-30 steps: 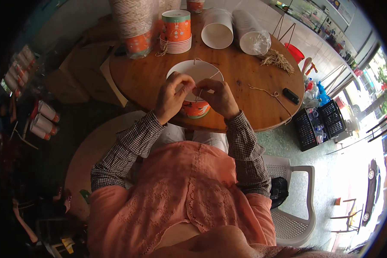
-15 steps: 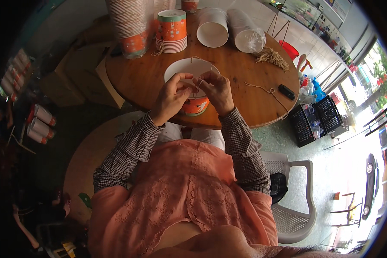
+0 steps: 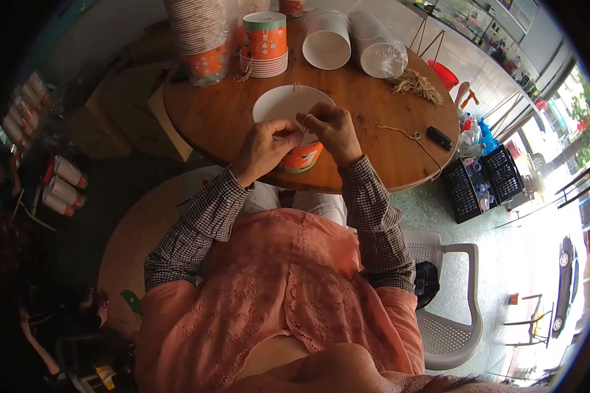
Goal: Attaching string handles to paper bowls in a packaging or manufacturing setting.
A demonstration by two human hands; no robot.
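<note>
An orange paper bucket [image 3: 299,159] with a white inside stands at the near edge of the round wooden table. Over its near rim both my hands work on a thin string, of which a small loop shows by the right fingers. My left hand [image 3: 269,147] pinches, its thumb and forefinger meeting at the string. My right hand [image 3: 336,134] is closed on the string just beside it. A bit of string shows at the bucket's far rim. Another piece of string [image 3: 416,136] lies loose to the right on the table.
A stack of orange buckets [image 3: 264,42] and tall wrapped stacks [image 3: 200,46] stand at the far left. White buckets [image 3: 326,49] lie on their sides, near a bundle of string [image 3: 418,88]. A black object [image 3: 438,138] lies at the right edge. A grey chair [image 3: 455,295] stands right.
My right hand has drawn in slightly, its fingers more curled around the string. My left fingers have shifted a little lower and to the right. The bucket stays in place.
</note>
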